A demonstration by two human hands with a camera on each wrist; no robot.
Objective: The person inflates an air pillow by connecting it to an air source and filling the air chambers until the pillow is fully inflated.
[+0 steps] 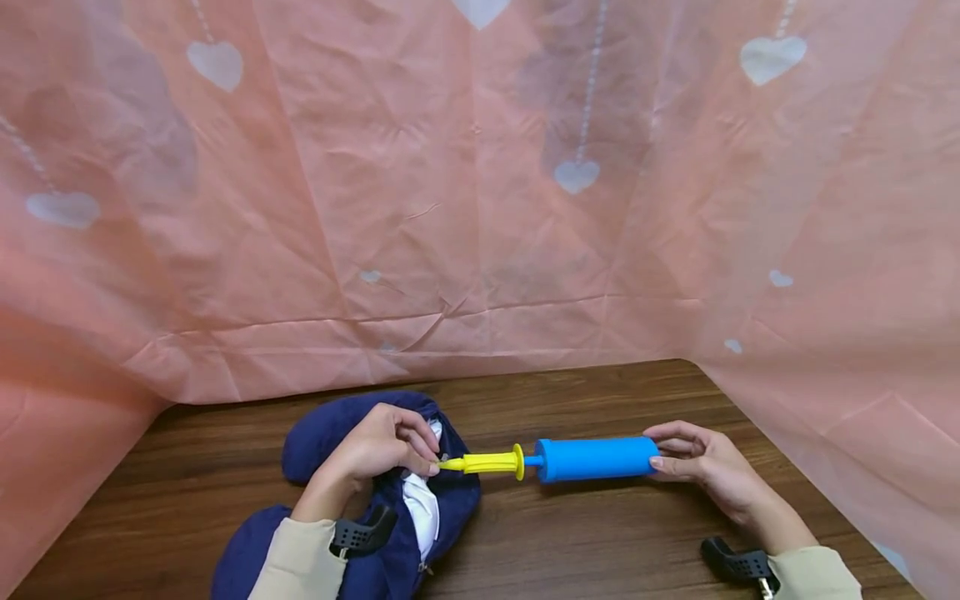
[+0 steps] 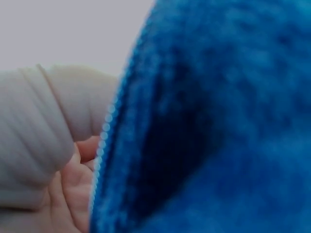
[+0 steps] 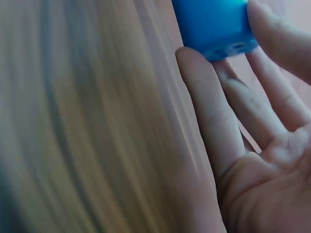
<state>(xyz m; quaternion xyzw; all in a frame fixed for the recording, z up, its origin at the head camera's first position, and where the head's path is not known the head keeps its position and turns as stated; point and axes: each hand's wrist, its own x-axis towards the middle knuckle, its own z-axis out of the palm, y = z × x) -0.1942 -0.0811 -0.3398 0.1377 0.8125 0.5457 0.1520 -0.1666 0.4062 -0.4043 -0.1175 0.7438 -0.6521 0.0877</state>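
Note:
A balloon hand pump [image 1: 598, 460] lies sideways above the table, its blue barrel to the right and its yellow nozzle section [image 1: 489, 463] to the left. My left hand [image 1: 381, 443] pinches around the nozzle's tip, at the opening of a navy U-shaped neck pillow [image 1: 330, 425]. White inner material [image 1: 422, 510] shows through the unzipped gap; any valve there is hidden by the fingers. With thumb and fingers, my right hand [image 1: 708, 468] holds the barrel's far end. Blue fabric with a zipper edge [image 2: 104, 133] covers much of the left wrist view.
Beneath everything is a dark brown wooden table [image 1: 570, 542]. A pink curtain [image 1: 465, 208] with white hearts encloses its back and sides. Each wrist wears a black strapped device [image 1: 363, 532].

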